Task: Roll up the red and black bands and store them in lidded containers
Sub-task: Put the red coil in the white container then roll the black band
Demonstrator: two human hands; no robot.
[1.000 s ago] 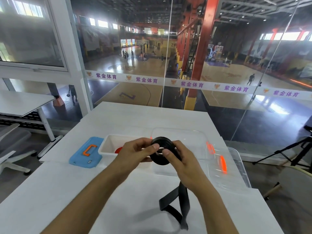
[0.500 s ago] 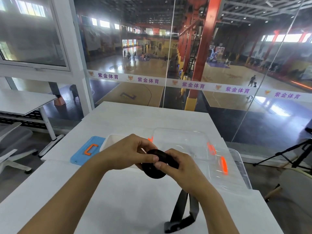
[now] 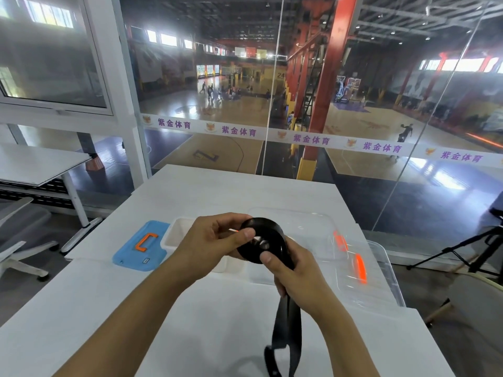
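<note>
Both hands hold a black band [image 3: 261, 238] above the white table [image 3: 109, 308]. Most of it is wound into a thick coil. My left hand [image 3: 215, 240] pinches the coil's left side. My right hand [image 3: 291, 270] grips the right side and the loose tail, which hangs down to the table and curls at the bottom edge. A white container [image 3: 177, 235] stands behind my left hand, its inside mostly hidden. Its blue lid [image 3: 141, 246] with an orange handle lies to its left. The red band is not clearly visible.
A clear plastic container [image 3: 381, 273] with orange latches and a clear lid [image 3: 299, 227] sit at the right, near the table's right edge. A glass wall stands beyond the far edge. An office chair [image 3: 19, 235] is at the left, a tripod [image 3: 476, 254] at the right.
The coil has been turned between my hands and lifted slightly. The loose tail has shortened and shifted on the table as more band wound onto the roll.
</note>
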